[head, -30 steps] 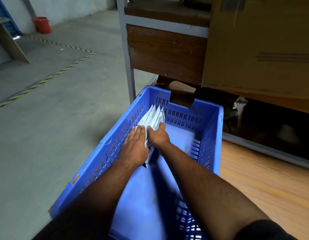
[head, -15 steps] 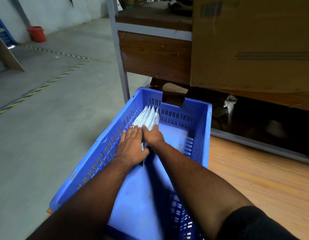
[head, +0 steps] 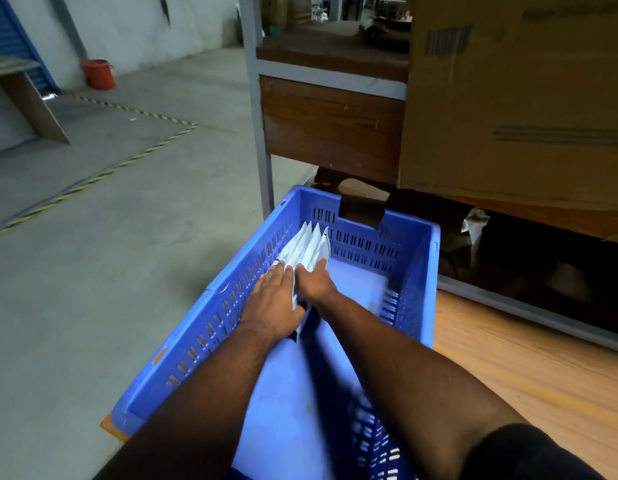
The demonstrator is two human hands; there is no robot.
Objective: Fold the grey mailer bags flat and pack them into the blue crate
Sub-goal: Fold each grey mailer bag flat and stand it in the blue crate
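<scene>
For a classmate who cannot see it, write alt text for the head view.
Both hands, left hand and right hand, press folded grey mailer bags upright against the left wall of a blue crate on the floor.

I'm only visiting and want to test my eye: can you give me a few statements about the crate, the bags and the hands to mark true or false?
1. The mailer bags stand on edge against the blue crate's left wall. True.
2. Both hands are on the bags. True: left hand and right hand press them.
3. The crate is filled to the rim. False: most of its floor is bare.
4. A red bucket stands inside the crate. False: it stands by the far wall.
</scene>
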